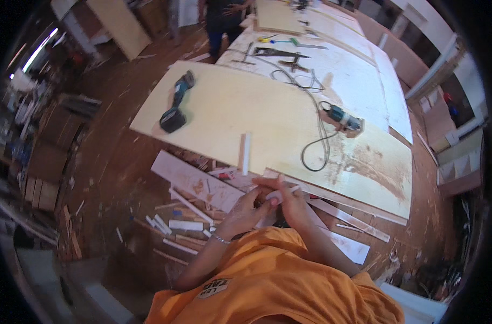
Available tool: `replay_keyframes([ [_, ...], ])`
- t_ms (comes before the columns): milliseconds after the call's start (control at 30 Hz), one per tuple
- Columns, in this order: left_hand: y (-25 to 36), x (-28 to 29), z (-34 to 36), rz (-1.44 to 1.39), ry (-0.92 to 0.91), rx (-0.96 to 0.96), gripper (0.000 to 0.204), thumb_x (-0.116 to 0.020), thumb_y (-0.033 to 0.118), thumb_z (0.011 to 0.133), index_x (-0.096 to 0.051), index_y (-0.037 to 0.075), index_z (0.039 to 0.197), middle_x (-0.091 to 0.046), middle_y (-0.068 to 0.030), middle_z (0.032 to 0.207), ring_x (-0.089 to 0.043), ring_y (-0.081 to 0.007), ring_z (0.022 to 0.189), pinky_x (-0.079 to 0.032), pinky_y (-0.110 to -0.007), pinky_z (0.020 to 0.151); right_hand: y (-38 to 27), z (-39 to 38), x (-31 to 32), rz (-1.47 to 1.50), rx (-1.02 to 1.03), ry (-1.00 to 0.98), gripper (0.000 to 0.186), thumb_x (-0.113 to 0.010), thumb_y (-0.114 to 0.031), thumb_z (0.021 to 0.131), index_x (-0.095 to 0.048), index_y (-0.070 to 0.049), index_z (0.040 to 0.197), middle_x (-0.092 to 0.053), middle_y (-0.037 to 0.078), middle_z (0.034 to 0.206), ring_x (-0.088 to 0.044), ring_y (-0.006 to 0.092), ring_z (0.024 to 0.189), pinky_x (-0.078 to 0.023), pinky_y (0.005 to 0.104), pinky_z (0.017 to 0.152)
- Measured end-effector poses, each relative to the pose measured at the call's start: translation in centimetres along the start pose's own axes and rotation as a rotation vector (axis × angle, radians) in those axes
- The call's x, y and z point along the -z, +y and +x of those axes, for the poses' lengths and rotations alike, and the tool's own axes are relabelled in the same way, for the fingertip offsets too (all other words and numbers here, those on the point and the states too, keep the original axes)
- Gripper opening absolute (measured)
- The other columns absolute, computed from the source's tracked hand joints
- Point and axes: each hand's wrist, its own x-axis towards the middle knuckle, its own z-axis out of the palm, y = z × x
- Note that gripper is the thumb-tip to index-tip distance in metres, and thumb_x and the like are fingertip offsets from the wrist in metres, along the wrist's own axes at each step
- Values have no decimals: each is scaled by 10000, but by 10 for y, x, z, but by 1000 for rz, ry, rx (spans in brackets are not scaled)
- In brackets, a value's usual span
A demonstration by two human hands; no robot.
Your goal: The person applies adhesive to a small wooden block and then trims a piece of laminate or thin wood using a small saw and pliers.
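Low in the middle of the head view, my left hand (248,210) and my right hand (292,208) are closed together round a small white piece (281,191), just before the near edge of a pale yellow board (213,113). Another short white strip (246,151) lies on that board, near my hands. A cordless tool (177,100) lies on the board's left, and a corded power tool (344,120) lies on its right, with a looped cable.
A co-worker (221,21) stands at the upper left of the bench. Behind lie white boards (359,92) with hand tools (273,53). Wood offcuts (186,224) litter the space below the board. Stacked panels (54,151) stand left; shelf units (462,162) stand right.
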Motion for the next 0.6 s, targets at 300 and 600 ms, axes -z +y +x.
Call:
replay_keyframes([
  [300, -18, -25, 11, 259, 687, -354, 535, -708, 122, 872, -481, 25, 1346, -627, -241, 1169, -639, -440, 1081, -534, -452, 912, 2, 37, -27, -334, 231, 9, 585, -337, -488, 1110, -601, -60, 1410, -649, 178, 1306, -621, 276, 1188, -492, 371, 1017],
  [600, -68, -11, -16, 267, 899, -7, 362, -626, 221, 936, -560, 5, 1218, -686, -259, 930, -695, -415, 906, -553, -480, 780, 6, 75, -71, -430, 315, -680, 505, -518, -406, 1073, -681, 35, 1259, -631, 198, 1363, -564, 299, 1323, -418, 413, 1120],
])
